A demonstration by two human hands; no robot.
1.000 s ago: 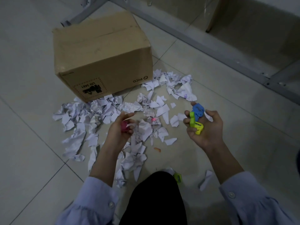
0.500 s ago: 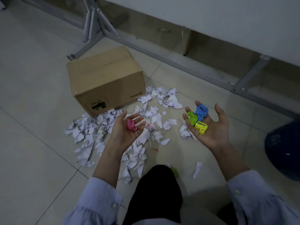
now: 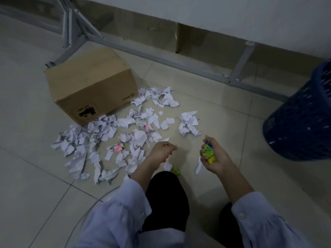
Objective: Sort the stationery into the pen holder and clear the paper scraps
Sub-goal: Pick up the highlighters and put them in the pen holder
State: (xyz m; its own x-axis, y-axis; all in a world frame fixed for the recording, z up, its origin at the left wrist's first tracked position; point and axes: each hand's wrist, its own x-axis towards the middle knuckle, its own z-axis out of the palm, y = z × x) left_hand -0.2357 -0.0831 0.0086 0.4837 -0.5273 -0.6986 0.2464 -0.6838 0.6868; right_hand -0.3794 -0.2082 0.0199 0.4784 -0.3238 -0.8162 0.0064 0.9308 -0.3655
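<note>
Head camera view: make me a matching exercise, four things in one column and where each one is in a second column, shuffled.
Things
1. cardboard box
2. blue basket
3. coloured pieces
4. loose green piece

Places
A. on the floor beside the knee
B. at the right edge of the view
C. in the grip of the right hand
D. behind the paper scraps, upper left

Pairs: 1-D, 2-B, 3-C, 4-A
</note>
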